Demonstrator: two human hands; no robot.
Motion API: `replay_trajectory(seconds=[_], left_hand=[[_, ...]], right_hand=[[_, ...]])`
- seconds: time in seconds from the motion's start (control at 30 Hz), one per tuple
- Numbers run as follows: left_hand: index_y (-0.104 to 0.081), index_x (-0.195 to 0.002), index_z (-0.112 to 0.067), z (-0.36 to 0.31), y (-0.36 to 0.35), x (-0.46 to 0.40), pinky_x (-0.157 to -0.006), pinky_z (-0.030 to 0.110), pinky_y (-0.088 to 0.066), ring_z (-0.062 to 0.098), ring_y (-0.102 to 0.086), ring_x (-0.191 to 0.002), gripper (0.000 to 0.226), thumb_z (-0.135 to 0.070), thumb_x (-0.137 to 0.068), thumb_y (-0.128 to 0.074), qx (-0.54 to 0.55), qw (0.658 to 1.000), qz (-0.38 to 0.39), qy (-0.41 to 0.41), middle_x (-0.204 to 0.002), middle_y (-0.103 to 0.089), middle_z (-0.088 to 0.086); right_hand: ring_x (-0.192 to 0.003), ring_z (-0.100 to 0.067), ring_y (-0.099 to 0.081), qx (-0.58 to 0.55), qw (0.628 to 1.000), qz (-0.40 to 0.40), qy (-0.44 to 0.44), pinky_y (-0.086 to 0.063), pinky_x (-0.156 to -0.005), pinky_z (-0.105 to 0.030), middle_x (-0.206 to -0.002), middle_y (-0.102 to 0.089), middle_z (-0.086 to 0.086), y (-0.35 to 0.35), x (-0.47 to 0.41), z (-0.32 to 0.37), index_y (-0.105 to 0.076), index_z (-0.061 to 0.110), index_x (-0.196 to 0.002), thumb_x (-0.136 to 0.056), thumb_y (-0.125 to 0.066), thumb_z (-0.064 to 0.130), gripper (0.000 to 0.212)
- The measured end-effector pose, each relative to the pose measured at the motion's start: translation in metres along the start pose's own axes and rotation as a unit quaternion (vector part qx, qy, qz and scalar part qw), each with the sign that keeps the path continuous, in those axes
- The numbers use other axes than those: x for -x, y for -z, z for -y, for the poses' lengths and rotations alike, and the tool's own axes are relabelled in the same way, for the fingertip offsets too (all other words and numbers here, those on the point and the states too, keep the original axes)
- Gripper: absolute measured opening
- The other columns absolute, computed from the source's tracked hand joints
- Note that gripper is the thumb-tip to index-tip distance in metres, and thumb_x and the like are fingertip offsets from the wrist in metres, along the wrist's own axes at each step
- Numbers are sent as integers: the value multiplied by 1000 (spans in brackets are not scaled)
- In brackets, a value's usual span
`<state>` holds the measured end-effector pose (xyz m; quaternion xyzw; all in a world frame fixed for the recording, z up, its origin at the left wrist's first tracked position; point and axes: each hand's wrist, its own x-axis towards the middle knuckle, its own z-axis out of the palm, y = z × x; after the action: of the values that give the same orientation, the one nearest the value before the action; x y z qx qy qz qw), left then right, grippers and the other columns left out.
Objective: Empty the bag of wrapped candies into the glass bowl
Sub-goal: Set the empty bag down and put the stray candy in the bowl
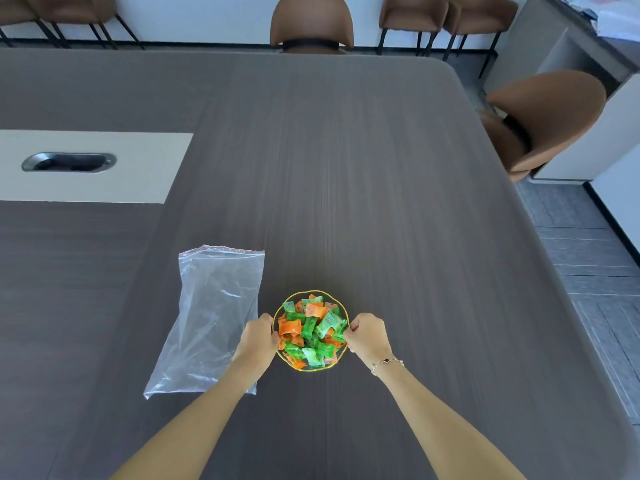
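A small glass bowl (313,292) with a gold rim stands on the dark wooden table near me. It is heaped with green and orange wrapped candies (311,329). My left hand (258,337) grips the bowl's left rim and my right hand (367,336) grips its right rim. A clear zip bag (211,313) lies flat on the table just left of the bowl, with no candies visible in it. My left forearm crosses over the bag's lower right corner.
The table (398,202) stretches far ahead and to the right. A pale inset panel with a metal cable port (69,162) sits at the left. Brown chairs (311,26) stand beyond the far edge and at the right side.
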<state>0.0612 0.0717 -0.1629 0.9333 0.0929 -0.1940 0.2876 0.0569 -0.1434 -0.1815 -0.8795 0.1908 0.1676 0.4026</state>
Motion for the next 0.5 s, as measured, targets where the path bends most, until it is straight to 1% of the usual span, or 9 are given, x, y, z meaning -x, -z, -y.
replay_trajectory(seconds=[0.13, 0.3, 0.43, 0.5], left_hand=[[-60, -92, -5, -3, 4, 1, -69, 42, -61, 23, -69, -73, 7, -9, -92, -55, 3, 1000, 4, -11, -82, -70, 13], [-61, -88, -3, -17, 24, 1, -69, 45, -61, 27, -70, -72, 7, -6, -88, -55, 20, 1000, -3, -20, -80, -70, 16], [-61, -82, 2, -37, 49, -6, -67, 51, -60, 34, -71, -71, 8, -4, -83, -56, 45, 998, -12, -44, -76, -70, 21], [-61, -81, 5, -50, 65, -12, -67, 52, -59, 37, -71, -72, 9, -3, -79, -55, 55, 997, -19, -53, -76, -70, 24]], right_hand=[[-53, -20, -44, 1, 1000, -8, 0, -36, -52, -29, -55, -49, -11, 2, 1, 0, -49, 10, -60, -68, -48, 3, 11], [-55, -20, -42, -15, 999, -28, -1, -35, -53, -29, -57, -48, -11, 16, 8, 16, -49, 10, -62, -69, -49, 3, 10], [-56, -20, -38, -21, 999, -39, 5, -32, -53, -28, -57, -45, -13, 41, 10, 43, -48, 10, -62, -68, -48, 2, 10], [-56, -21, -39, -22, 999, -43, 12, -32, -53, -28, -57, -46, -13, 56, 9, 60, -49, 9, -61, -68, -48, 1, 10]])
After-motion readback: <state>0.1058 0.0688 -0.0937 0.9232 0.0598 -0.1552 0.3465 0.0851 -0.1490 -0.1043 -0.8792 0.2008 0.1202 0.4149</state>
